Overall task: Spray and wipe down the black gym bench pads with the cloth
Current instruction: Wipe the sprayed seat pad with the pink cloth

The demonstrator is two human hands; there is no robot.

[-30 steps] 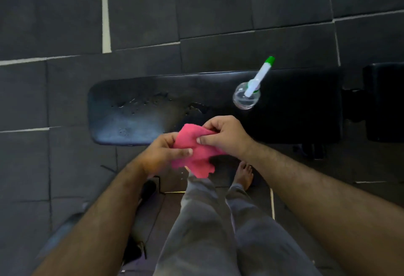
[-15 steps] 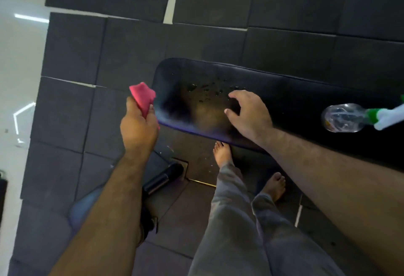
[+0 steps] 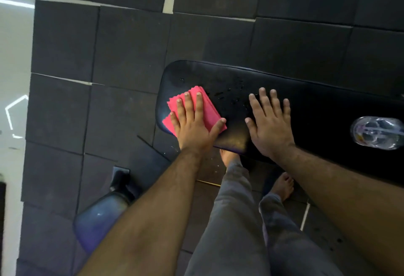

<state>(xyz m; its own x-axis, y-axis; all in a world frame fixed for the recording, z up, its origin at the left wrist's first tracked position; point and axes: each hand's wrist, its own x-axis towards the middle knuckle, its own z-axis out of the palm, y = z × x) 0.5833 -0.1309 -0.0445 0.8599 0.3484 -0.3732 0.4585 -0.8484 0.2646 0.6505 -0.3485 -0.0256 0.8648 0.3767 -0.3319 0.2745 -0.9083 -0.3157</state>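
The long black bench pad (image 3: 317, 100) runs from the middle to the right edge of the view. Water droplets (image 3: 231, 95) sit on its left part. A folded pink cloth (image 3: 211, 109) lies on the pad's left end, and my left hand (image 3: 192, 127) presses flat on it with the fingers spread. To its right, my right hand (image 3: 270, 127) rests flat on the bare pad and holds nothing. A clear spray bottle (image 3: 376, 132) stands on the pad at the far right, its top cut off by the frame edge.
Dark square floor mats (image 3: 122, 57) cover the ground around the bench. A second dark padded part (image 3: 100, 221) on a metal bracket sits low at the left. My bare feet (image 3: 282, 186) stand at the pad's near edge. White floor (image 3: 13, 57) shows far left.
My left hand has brought the pink cloth from beside the pad's left end down flat onto the pad. My right hand has spread flat on the pad. The view has shifted left.
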